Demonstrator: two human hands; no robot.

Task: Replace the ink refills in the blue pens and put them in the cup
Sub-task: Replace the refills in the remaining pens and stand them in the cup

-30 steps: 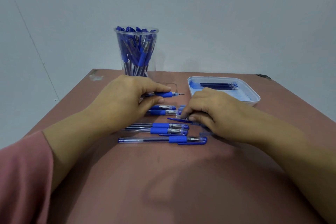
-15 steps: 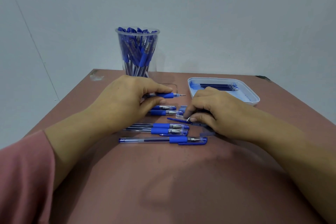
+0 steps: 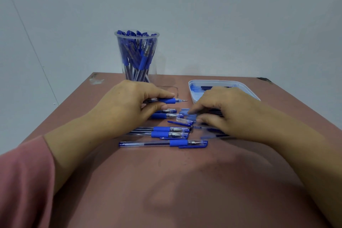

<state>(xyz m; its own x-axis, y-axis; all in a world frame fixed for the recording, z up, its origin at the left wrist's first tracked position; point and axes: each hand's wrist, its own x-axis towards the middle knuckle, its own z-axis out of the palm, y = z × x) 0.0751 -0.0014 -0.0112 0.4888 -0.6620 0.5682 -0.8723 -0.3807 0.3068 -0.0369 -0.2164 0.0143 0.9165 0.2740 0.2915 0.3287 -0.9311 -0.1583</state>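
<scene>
The left hand [image 3: 129,103] is gripping an uncapped blue pen [image 3: 166,100] near capped pens [image 3: 162,143] lying midway across the table [image 3: 166,190]. The right hand [image 3: 222,114] is hovering, blurred, over loose caps [image 3: 185,110]; its grip cannot be told. The cup [image 3: 137,57] is standing full at the far edge, the tray [image 3: 248,90] to its right. Open room is lying nearer the person. Pen print is too small to read.

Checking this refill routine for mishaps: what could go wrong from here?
The uncapped blue pen in the left hand points its bare tip toward the right hand, risking ink marks. The loose blue caps by the right hand could scatter. The clear plastic cup looks crowded; another pen may jam.
</scene>
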